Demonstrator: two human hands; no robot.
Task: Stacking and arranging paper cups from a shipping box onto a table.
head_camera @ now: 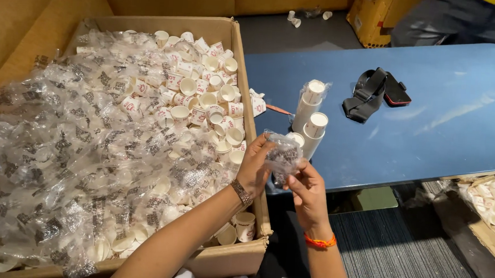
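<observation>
Head view looks down on two bare hands held together just off the near left corner of a blue worktop (431, 127). Left hand (255, 168), with a metal bracelet on its wrist, and right hand (307, 191), with an orange thread band on its wrist, both pinch a small crumpled clear plastic bag (284, 154) with dark print, holding it up between the fingertips over the gap between the worktop and a big cardboard box (226, 261). That box stands to the left of the worktop and is heaped with many small white paper cups (204, 96) bearing red print, most of them toward its far right side, while the rest of the box is covered with loose clear plastic wrappers (57, 156) like the one in the hands. On the worktop near its left edge, just beyond the hands, lie a few stacks of cups (310, 117), one of them partly in a clear sleeve. Further in on the worktop lies a black strap (367, 95) beside a dark flat device (396, 92). At the right edge of view another box of cups (492, 202) shows partly, below the worktop's near edge.
</observation>
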